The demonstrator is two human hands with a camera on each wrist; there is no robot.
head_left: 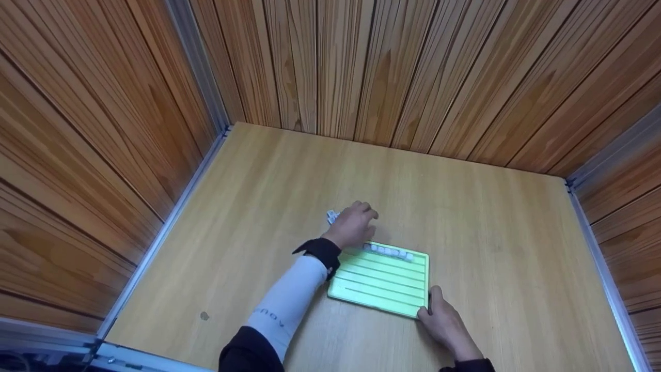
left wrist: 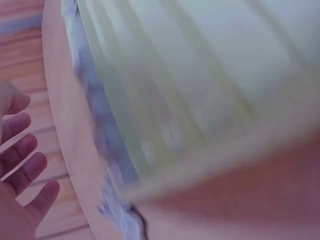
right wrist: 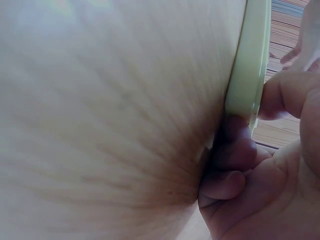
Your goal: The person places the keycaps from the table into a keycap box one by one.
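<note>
Broadly, wood-panelled walls [head_left: 341,67] stand beyond both hands, enclosing the table [head_left: 506,258] on which the work lies. The L forearm, in a white sleeve [head_left: 292,297], crosses the tray's L side, presum. so the hand can reach past it. The tray [head_left: 379,289], green & ridged, lies betw. the hands: its near R corner at the R hand, its far L corner just under the L wrist. The R hand [head_left: 445,320] pinches that near corner, thumb at the rim, fingers curled at the side & underside, prob. to steady the tray w/o covering its channels; whether the corner is lifted, can't tell. The L hand [head_left: 355,225] hovers past the far edge, fingers loosely bent & apart, holding nothing visible. Loose bits [head_left: 332,216], whitish, lie just L of the L hand, partly hidden by it, seemingly kept off the tray but within reach. White blocks [head_left: 388,251] sit in line in the channel farthest from the R hand, the ridges likely keeping them straight; markings approx. illegible.
</note>
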